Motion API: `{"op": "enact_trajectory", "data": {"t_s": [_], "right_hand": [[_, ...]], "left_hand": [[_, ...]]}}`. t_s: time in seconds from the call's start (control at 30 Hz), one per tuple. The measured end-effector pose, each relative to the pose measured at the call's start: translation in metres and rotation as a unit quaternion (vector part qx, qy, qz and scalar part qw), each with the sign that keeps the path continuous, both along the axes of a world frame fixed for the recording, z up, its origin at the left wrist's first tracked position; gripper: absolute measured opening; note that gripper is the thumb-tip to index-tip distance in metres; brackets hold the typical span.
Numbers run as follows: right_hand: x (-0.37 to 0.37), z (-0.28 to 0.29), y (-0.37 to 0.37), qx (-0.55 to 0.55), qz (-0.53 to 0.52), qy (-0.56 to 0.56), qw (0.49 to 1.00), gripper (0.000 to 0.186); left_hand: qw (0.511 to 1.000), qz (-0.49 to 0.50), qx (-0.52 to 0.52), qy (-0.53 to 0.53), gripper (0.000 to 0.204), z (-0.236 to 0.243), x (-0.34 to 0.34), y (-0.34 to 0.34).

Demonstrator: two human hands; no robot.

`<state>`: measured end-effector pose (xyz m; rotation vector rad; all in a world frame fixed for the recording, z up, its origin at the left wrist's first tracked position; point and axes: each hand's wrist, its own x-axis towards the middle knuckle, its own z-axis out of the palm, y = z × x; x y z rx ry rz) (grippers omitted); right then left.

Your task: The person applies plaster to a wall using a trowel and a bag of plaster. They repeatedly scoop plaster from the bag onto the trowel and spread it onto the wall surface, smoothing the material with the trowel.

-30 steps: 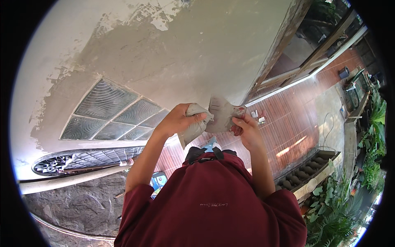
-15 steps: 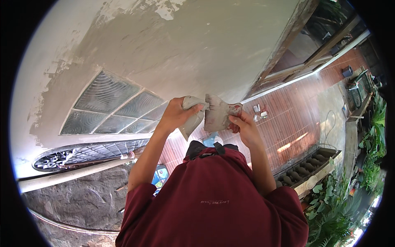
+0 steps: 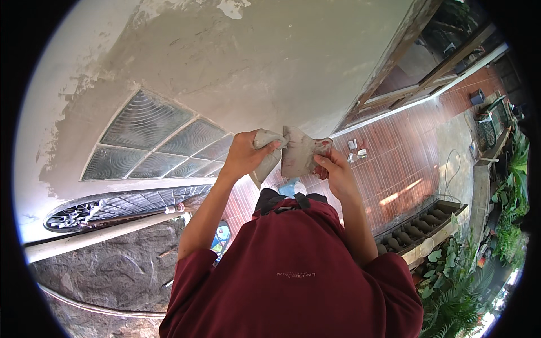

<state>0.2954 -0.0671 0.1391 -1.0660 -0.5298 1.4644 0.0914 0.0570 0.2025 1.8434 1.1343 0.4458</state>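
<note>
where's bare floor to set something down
The tiles look bare between the white bits, concrete and box. It's crowded inside the box, among the plants, and between left hand and right hand, where scraper and grey sheet nearly meet.

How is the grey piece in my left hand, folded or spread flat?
Partly folded: the grey piece curls over at the top, where your left hand pinches it, and hangs to a point below.
</note>
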Motion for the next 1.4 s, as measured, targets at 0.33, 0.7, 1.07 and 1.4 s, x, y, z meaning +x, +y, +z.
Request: {"op": "enact_trajectory", "data": {"t_s": [0.33,0.7,1.07,1.4], "right_hand": [[0.001,-0.002,-0.004,-0.012,-0.029,-0.006,0.999,0.008],[-0.008,-0.008,-0.003,0.005,-0.072,0.043,0.996,0.016],[-0.014,-0.006,-0.003,-0.014,-0.099,0.068,0.993,0.017],[-0.012,-0.004,-0.002,-0.016,-0.095,0.065,0.993,0.018]], "left_hand": [[1.000,-0.027,-0.007,0.009,0.029,-0.008,0.001,-0.005],[0.997,-0.051,0.009,0.049,0.027,-0.018,-0.005,-0.010],[0.994,-0.067,0.030,0.079,0.024,-0.024,-0.012,-0.017],[0.988,-0.076,0.019,0.135,0.028,-0.028,-0.012,-0.021]]}}
